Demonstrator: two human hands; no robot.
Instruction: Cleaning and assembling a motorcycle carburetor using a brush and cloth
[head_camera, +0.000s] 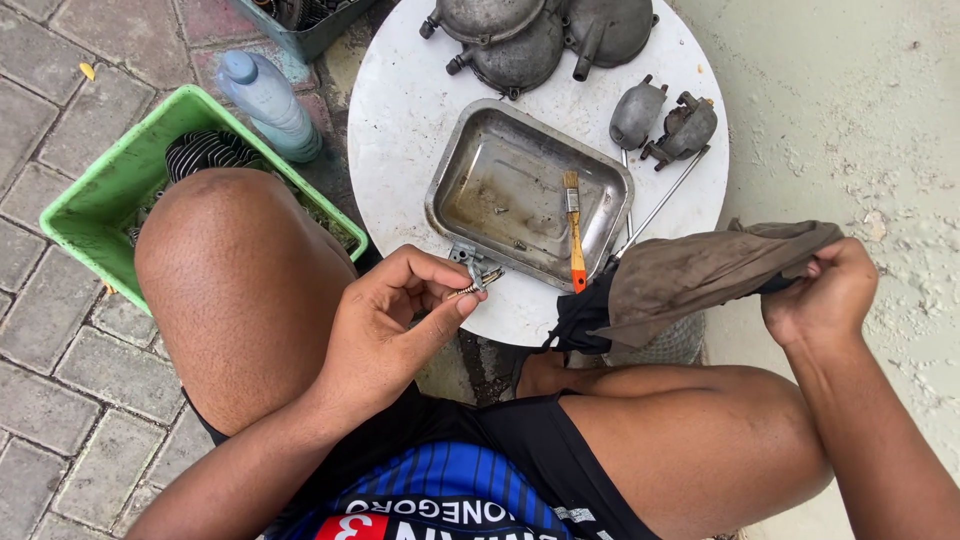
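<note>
Closest in, the left hand (385, 325) pinches a small threaded metal screw with a spring on it (478, 287) between thumb and fingertips, just over the near rim of the tabletop. The part looks light, stiff and probably oily, so it is likely slippery and easy to drop; a pinch across its shank, as here, seems the surest hold.

The right hand (825, 290) is clenched on one end of a soiled brown-grey cloth rag (700, 270), which drapes leftward over the knee toward the tabletop edge. The rag is soft and limp and will fold wherever it is gripped.

Beyond the hands stands a round white tabletop (400, 120), scuffed and stained. On it lies a rectangular dented steel tray (500, 180) with a dirty film and a few tiny bits inside; a paintbrush with an orange handle (574, 235) rests across its right wall. Just right of the tray sit two small grey cast metal carburettor bodies (662, 122), and at the far rim a cluster of round grey metal engine covers (530, 35).

On the left, a green plastic basket (90, 200) holding a finned black part sits on grey paving bricks (60, 370), with a pale blue plastic bottle (268, 100) beside it. On the right, the ground is rough pale concrete (850, 120), outdoors.
</note>
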